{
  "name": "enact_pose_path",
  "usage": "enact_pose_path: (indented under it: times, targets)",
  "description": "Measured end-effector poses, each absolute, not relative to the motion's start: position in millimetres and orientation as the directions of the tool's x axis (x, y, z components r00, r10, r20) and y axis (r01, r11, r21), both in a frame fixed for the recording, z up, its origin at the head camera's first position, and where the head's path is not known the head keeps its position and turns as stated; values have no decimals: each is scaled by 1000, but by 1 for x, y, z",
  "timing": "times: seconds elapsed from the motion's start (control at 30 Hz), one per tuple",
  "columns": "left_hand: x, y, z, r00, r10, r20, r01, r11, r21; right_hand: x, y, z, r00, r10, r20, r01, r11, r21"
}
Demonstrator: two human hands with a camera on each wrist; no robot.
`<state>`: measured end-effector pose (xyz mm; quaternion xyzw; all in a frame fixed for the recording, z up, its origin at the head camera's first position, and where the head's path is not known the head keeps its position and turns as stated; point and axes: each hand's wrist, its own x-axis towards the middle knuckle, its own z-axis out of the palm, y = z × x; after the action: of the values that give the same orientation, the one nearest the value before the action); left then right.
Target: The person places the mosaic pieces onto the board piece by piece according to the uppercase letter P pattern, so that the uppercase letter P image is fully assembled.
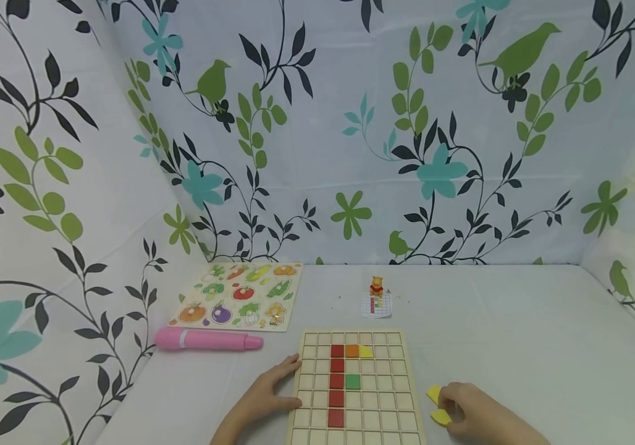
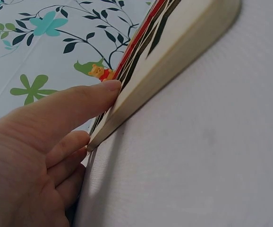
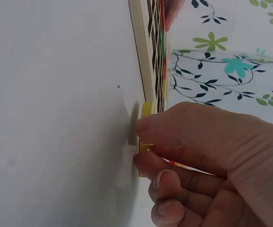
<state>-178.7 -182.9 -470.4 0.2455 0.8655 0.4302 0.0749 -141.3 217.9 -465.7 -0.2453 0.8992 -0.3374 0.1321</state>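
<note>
The wooden grid board (image 1: pixel 377 402) lies on the table in front of me. Red squares (image 1: pixel 336 399) run down one column, with an orange piece (image 1: pixel 353 351), a yellow quarter-round (image 1: pixel 365 352) and a green square (image 1: pixel 353 382) beside them. My left hand (image 1: pixel 264 389) rests against the board's left edge, thumb and fingers straight; the left wrist view shows the thumb (image 2: pixel 87 101) on the rim. Right of the board, my right hand (image 1: pixel 470 411) bends over two loose yellow pieces (image 1: pixel 434 394). Thumb and index fingertip pinch at a yellow piece (image 3: pixel 147 109), partly hidden by them.
A vegetable puzzle board (image 1: pixel 262 296) stands at the back left, with a pink pen-shaped object (image 1: pixel 212 340) in front. Behind the grid board sit a small bear figure (image 1: pixel 376 286) and a paper card with a grid pattern (image 1: pixel 376 306). A patterned curtain (image 1: pixel 317 154) hangs behind the table.
</note>
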Motion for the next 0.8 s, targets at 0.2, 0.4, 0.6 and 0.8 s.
enact_pose_path:
  times: [0.2,0.4,0.6,0.8]
  targets:
    - [-178,-183,-469,-866,492,88,364,500,785,-144,217,-467,-835,-546,-64,-355,626,-694]
    - [-190,-190,-496,-866,492,93,379,524,763,-151,213,-469,-803,-595,23,-414,531,-739]
    - [-193,-193,-500,-862,497,102,387,514,766,-165,201,-467,-756,-642,130,-527,479,-702]
    - [-192,-192,-498,-865,494,92,378,519,767,-178,184,-461,-751,-655,86,-517,502,-694]
